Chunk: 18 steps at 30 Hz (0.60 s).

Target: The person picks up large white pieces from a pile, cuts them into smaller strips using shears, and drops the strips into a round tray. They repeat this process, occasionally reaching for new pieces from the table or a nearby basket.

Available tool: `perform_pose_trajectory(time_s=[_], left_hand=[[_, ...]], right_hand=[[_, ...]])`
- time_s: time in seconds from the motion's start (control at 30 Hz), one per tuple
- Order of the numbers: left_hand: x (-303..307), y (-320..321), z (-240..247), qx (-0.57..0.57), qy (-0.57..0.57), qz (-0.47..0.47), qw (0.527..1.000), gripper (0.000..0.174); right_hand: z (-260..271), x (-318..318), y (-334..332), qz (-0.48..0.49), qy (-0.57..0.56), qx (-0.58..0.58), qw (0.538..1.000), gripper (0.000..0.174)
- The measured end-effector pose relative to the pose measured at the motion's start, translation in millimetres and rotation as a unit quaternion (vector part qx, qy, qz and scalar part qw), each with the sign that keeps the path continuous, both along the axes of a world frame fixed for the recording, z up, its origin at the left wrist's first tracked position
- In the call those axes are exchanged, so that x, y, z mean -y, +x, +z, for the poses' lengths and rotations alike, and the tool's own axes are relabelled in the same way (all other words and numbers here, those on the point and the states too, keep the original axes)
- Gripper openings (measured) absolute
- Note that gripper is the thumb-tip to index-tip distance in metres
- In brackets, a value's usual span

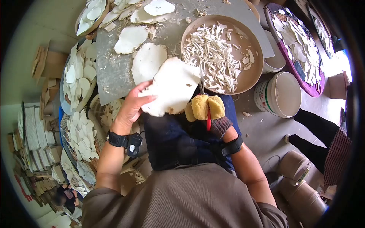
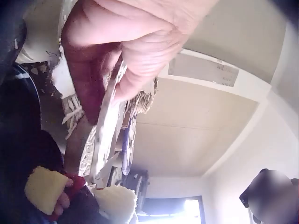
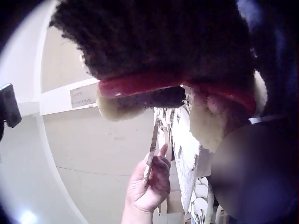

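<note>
My left hand [image 1: 134, 106] grips a broad, flat white slab [image 1: 172, 88] above my lap, thumb across its near face. The right hand [image 1: 207, 109], in a dark glove with yellow padding, holds a red-handled cutting tool [image 1: 208, 118]; its blade [image 1: 200, 81] runs up along the slab's right edge. In the left wrist view the left hand [image 2: 135, 42] pinches the slab [image 2: 105, 135] seen edge-on, with the padded glove [image 2: 44, 189] below it. In the right wrist view the glove [image 3: 163, 46] and red handle [image 3: 140, 86] fill the top, with the left hand [image 3: 147, 184] beyond.
A round brown tray [image 1: 249, 78] of white cut strips lies just beyond the hands on a grey board [image 1: 114, 72] carrying more white slabs. Baskets of white slices [image 1: 78, 76] crowd the left. A white bucket [image 1: 283, 95], a purple-rimmed tray [image 1: 317, 88] and another person's legs [image 1: 315, 125] are at right.
</note>
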<state>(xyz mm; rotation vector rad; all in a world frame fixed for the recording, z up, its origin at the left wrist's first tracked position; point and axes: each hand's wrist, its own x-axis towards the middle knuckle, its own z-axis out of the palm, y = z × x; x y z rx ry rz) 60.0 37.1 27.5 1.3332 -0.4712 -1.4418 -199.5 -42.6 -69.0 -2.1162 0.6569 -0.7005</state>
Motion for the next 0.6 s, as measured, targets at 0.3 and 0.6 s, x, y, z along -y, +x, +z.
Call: perform_pose_trajectory(time_s=[0.3,0.6], left_hand=[[10,-82,-21,0.088,-0.16,0.272,0.945,0.056],[27,-59,-29,0.17,-0.134,0.224,0.95,0.068]], right_hand=[[-49,-5,12,-0.095,0.186,0.143,0.967,0.011],[11,0,-2,-0.046,-0.057,0.087,0.994,0.014]])
